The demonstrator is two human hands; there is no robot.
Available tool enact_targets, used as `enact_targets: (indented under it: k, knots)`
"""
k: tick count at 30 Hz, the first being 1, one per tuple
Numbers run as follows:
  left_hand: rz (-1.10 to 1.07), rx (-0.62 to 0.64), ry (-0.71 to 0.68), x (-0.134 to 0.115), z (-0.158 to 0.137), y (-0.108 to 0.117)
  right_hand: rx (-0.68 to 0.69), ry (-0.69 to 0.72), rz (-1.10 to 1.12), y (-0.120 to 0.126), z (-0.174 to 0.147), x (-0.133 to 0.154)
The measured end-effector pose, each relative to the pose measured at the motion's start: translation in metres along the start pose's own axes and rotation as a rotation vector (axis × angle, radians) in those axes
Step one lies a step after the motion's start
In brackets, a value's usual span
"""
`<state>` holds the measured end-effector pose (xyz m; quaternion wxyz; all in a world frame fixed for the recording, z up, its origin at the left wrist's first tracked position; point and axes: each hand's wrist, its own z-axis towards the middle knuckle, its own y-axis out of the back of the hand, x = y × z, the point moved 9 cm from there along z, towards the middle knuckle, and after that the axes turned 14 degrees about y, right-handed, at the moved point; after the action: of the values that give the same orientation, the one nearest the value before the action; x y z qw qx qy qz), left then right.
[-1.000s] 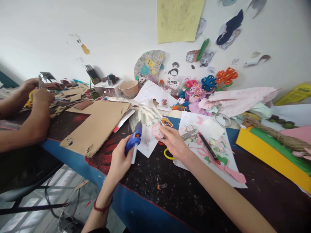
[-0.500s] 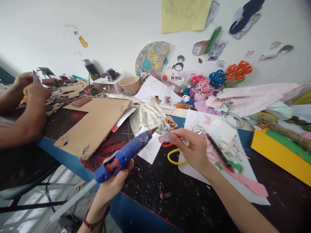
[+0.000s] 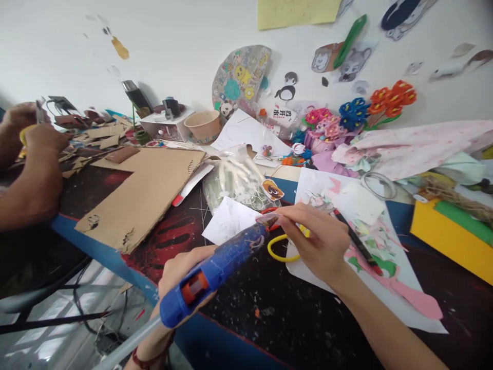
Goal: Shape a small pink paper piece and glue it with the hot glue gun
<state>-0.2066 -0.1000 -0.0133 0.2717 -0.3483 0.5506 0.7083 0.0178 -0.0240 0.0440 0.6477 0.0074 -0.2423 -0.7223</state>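
My left hand (image 3: 181,270) is wrapped round a blue hot glue gun (image 3: 223,267), with a long glue stick (image 3: 129,343) poking from its back end. The gun points up and to the right, its nozzle (image 3: 272,222) at the fingertips of my right hand (image 3: 318,236). Between thumb and fingers the right hand pinches a small, pale, see-through piece (image 3: 265,218), mostly hidden by the nozzle and fingers. Whether the nozzle touches the piece I cannot tell. Scissors with red and yellow handles (image 3: 278,255) lie just beneath the right hand.
Cut cardboard (image 3: 150,180) lies at left, near another person's hands (image 3: 42,133) holding a tool. A clear bag of white pieces (image 3: 234,180) lies ahead. Paper with scraps and a black marker (image 3: 356,239) is at right, beside a yellow box (image 3: 449,241). Pipe-cleaner flowers (image 3: 354,114) stand behind.
The glue gun has moved right, and its nozzle has come up to the see-through piece in my right hand. My right hand still pinches that piece. The view has shifted slightly.
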Motion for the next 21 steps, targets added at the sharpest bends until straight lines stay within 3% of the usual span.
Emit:
enact_targets:
  k: [12,21]
  knots:
    - [-0.029,0.008,-0.108,-0.012,0.001,-0.001,0.015,0.005,0.012,-0.001,0.002,0.004]
    - [-0.04,0.034,0.062,0.001,0.001,-0.003,-0.015,0.088,-0.034,0.003,0.007,0.012]
